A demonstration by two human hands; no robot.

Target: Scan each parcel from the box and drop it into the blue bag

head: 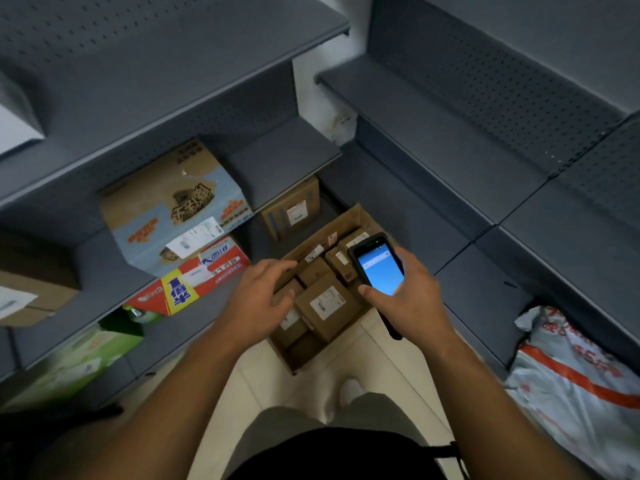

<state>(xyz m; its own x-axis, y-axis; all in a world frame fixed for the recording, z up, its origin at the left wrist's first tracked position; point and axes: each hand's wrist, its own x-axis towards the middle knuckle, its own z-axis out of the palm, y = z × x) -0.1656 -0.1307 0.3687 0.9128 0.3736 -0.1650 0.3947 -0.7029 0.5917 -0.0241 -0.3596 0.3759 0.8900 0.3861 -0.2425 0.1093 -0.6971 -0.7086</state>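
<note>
The open cardboard box (341, 221) sits on the tiled floor (263, 382) in the corner where two runs of grey metal shelves (433, 109) meet, right in front of the person's feet. It is packed with small brown parcels. The largest parcel (323, 303), white label up, lies in the middle, with smaller parcels (313, 271) crowded round it.

The left hand (261, 299) hangs over the box's left edge with its fingers spread and only slightly bent, holding nothing. Its fingertips reach in towards the large parcel, just left of it. From here I cannot tell whether they touch anything.

The right hand (405, 292) is over the box's right side. Its fingers and thumb are wrapped round a black handheld scanner (379, 268), whose lit blue screen tilts up towards the person. The scanner is above the parcels at the far right of the box, apart from the left hand.

The pale blue bag (571, 375), printed with orange stripes, lies slumped on the floor under the right-hand shelves, well apart from both hands.

On the left shelves sit a printed carton (173, 209), a red and white carton (194, 278) below it and a green one (79, 358) lower still. A brown carton (291, 209) stands behind the box.
</note>
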